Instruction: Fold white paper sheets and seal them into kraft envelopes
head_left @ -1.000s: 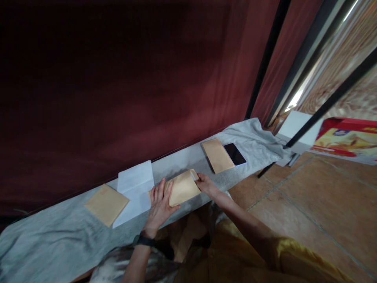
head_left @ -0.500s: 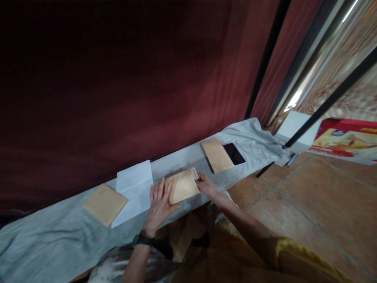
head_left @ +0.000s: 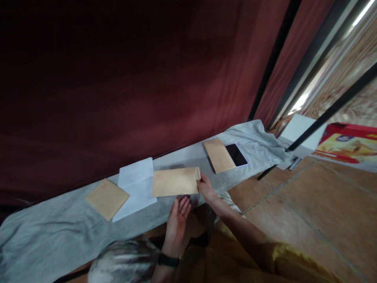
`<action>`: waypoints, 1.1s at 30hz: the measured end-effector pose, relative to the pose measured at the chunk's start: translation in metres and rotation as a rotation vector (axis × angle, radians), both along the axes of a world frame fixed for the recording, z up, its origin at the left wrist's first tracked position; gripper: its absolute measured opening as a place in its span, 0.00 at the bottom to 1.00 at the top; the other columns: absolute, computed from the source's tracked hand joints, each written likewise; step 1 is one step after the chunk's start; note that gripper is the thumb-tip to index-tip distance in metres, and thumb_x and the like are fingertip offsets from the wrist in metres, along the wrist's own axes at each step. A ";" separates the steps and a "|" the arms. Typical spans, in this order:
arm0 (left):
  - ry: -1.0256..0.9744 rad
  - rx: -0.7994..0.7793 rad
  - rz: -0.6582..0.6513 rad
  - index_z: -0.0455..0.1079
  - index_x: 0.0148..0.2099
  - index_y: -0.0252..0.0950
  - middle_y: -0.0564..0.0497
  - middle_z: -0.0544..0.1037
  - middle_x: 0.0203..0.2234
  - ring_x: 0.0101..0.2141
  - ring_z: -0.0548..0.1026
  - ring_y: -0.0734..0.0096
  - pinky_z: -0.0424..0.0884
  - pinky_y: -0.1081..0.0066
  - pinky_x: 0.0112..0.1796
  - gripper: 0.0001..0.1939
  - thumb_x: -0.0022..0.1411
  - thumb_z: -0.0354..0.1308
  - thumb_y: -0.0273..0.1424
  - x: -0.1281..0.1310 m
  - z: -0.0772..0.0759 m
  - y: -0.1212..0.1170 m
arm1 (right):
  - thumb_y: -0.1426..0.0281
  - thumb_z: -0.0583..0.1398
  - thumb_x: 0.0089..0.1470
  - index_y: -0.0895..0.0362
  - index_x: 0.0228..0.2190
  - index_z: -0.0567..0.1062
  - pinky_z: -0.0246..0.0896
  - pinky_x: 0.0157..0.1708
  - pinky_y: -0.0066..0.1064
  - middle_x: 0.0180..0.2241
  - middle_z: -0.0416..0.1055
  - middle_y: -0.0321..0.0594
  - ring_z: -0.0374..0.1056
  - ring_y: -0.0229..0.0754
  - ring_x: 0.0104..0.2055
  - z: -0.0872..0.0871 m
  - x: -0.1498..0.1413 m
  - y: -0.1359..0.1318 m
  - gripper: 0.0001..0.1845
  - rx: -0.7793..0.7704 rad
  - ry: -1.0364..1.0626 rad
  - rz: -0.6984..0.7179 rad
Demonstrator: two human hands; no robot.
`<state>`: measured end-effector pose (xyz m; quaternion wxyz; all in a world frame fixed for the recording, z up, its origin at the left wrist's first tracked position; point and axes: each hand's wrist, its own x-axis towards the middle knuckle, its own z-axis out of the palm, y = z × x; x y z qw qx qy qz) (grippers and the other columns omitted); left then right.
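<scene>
My right hand (head_left: 206, 188) pinches the right end of a tan paper envelope (head_left: 175, 182), where the flap end stands open with something white just inside. The envelope is raised a little off the cloth, and a small reddish mark shows near its left end. Below its lower edge is my left hand (head_left: 179, 210), palm turned up and fingers stretched out; whether the fingertips touch the envelope from underneath I cannot tell. To the left lie a creased white sheet of paper (head_left: 134, 200) and a second tan envelope (head_left: 107, 199), which overlaps the sheet's edge.
A long narrow bench draped in a grey cloth (head_left: 53, 232) carries everything. Farther right on it are another tan envelope (head_left: 219, 155) and a dark-screened phone (head_left: 236, 154). A dark red panel (head_left: 147, 98) rises behind. A red-and-yellow box (head_left: 349, 145) stands beyond the bench's right end.
My left hand has come off the envelope's top, moved right and down, and turned palm up. The right hand keeps its grip, and the envelope has lifted and turned slightly.
</scene>
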<state>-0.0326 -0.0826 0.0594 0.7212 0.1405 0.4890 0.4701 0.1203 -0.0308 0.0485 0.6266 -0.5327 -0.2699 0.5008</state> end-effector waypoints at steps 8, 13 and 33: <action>-0.112 -0.004 0.189 0.72 0.37 0.36 0.51 0.82 0.33 0.34 0.81 0.75 0.77 0.73 0.41 0.06 0.64 0.59 0.21 0.023 0.016 0.033 | 0.64 0.61 0.43 0.53 0.31 0.73 0.68 0.30 0.29 0.27 0.76 0.34 0.70 0.41 0.30 -0.001 -0.010 -0.011 0.11 0.028 -0.016 -0.003; -0.091 0.040 0.195 0.71 0.36 0.36 0.51 0.82 0.33 0.34 0.81 0.75 0.77 0.73 0.39 0.08 0.64 0.57 0.19 0.018 0.010 0.035 | 0.63 0.63 0.43 0.53 0.31 0.74 0.69 0.34 0.31 0.28 0.75 0.35 0.70 0.42 0.32 0.001 -0.011 -0.013 0.11 0.051 -0.041 0.018; -0.011 0.044 0.058 0.72 0.42 0.37 0.49 0.82 0.37 0.34 0.81 0.70 0.76 0.71 0.35 0.08 0.59 0.63 0.23 0.020 0.019 0.029 | 0.54 0.58 0.46 0.54 0.26 0.72 0.57 0.18 0.25 0.19 0.67 0.32 0.61 0.36 0.20 0.009 -0.001 -0.012 0.16 0.008 -0.055 0.017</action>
